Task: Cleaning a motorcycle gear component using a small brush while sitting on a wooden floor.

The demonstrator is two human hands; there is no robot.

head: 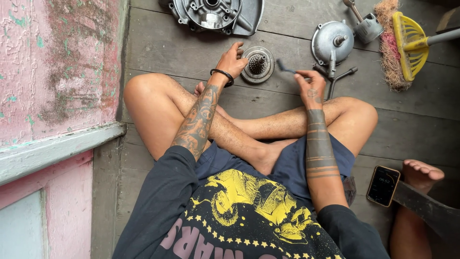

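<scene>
The person sits cross-legged on the grey plank floor [191, 52]. The left hand [231, 61] rests its curled fingers against the rim of a round clutch assembly [258, 64] lying flat on the floor just ahead of the knees. The right hand [309, 86] pinches a small dark hex key [286, 68] between fingertips, held just right of the clutch. A domed metal cover [331, 43] lies beyond, a phone [383, 185] beside the right thigh.

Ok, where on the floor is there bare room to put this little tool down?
Bare grey floor planks lie between the pink wall and the round toothed metal part under the left hand. Ahead of the right hand it is crowded: domed silver cover, yellow broom.
</scene>
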